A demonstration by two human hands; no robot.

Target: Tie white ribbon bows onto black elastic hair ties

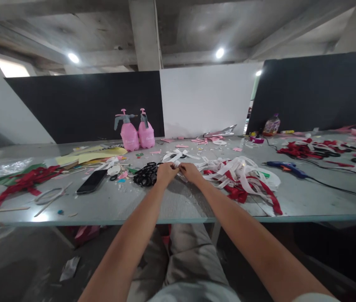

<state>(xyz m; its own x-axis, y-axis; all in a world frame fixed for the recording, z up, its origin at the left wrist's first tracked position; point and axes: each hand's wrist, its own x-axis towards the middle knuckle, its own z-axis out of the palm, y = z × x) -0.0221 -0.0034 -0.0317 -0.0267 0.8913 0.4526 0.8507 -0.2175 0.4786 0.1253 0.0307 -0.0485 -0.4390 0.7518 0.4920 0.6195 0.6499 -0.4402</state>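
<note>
Fingertips of the left hand (pixel 166 173) and right hand (pixel 189 171) are bent inward and nearly meet at a small whitish piece (pixel 177 164); whether either hand pinches it cannot be told. Black bands (pixel 145 175) lie just beside the left hand, on its left; a phone (pixel 92 182) lies farther left. Tangled white and red ribbons (pixel 244 173) lie right of the right hand, a blue glue gun (pixel 291 169) beyond them.
</note>
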